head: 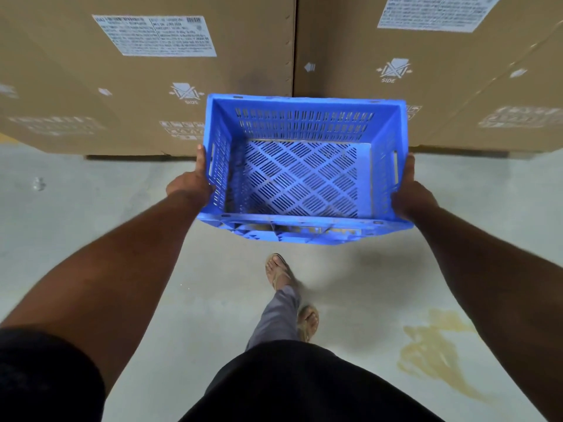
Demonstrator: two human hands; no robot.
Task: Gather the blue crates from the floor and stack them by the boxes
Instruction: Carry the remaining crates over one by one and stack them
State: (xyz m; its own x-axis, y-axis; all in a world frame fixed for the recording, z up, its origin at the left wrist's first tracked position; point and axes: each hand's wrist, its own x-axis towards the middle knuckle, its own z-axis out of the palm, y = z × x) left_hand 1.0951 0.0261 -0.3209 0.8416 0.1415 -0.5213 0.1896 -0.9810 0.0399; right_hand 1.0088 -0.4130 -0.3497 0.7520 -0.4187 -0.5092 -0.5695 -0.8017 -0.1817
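item: blue perforated plastic crate, empty, upright, carried off the floor in front of the person, near two large cardboard boxes that stand side by side on the grey concrete floor.
left hand: fingers wrapped on the crate's left wall at the handle slot, gripping.
right hand: gripping the right wall at its slot likewise.
also noted: sandalled feet mid-stride; yellowish stain on the floor at right; white shipping labels on the boxes.
step in hand, as judged: carrying one crate to the boxes. no stack is in view here.
next move calls for: lowering it level onto the floor close against the boxes, both hands releasing together.
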